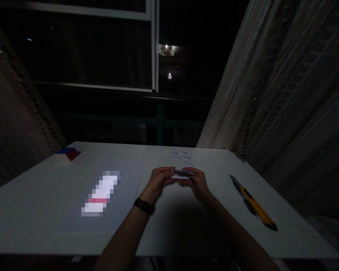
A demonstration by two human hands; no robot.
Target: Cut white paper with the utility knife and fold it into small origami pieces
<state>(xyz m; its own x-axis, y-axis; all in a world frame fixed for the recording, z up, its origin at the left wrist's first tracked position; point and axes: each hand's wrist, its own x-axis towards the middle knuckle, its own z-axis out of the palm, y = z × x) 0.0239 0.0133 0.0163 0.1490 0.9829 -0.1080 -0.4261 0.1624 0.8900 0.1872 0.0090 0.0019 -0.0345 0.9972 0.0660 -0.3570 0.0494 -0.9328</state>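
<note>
Between my two hands, above the middle of the white table, is a small folded piece of white paper [182, 173]. My left hand [161, 178] pinches its left end, with a dark band on that wrist. On the other end, my right hand [196, 181] is closed with thumb and fingers around the paper. Just beyond my hands lie several small pieces with dark marks [183, 156], too dim to name. A yellow and black utility knife [252, 203] rests to the right, its blade end pointing away from me.
On the left of the table [158, 241] lies a large pale sheet [70, 220] with a bright, blurred-out phone-like object [101, 194] on it. A blue, red and pale block [67, 154] sits at the far left. Curtains [228, 82] flank a dark window [96, 49] behind.
</note>
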